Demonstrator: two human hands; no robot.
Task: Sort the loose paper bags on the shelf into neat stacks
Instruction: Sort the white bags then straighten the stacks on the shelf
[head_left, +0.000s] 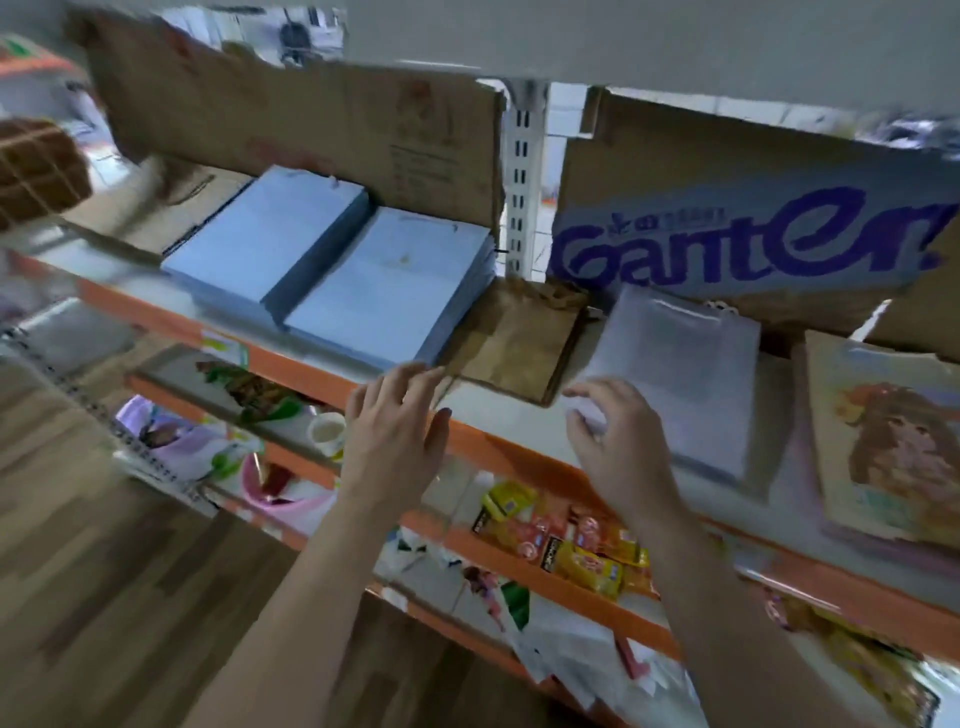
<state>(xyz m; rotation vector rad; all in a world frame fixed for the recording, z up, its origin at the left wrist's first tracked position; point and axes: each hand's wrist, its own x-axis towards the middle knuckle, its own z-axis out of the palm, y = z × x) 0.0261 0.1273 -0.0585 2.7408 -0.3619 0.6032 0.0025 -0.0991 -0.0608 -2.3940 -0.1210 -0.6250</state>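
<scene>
Two stacks of light blue paper bags (379, 291) lie flat side by side on the orange-edged shelf (291, 358). To their right lies a brown paper bag (519, 343), then a stack of white paper bags (680, 374), then a bag with a cartoon print (893, 441). My left hand (400, 421) hovers at the shelf's front edge, fingers spread, just by the near corner of the blue stack. My right hand (613, 436) has its fingers curled at the near left corner of the white stack; the frame is blurred, so the grip is unclear.
Flattened cardboard boxes (322, 124) stand behind the bags, one printed "Ganten" (748, 234). A white slotted upright (519, 171) divides the shelf bays. Lower shelves hold snack packets (582, 540), a cup (327, 431) and plastic bags. Wood-pattern floor at lower left.
</scene>
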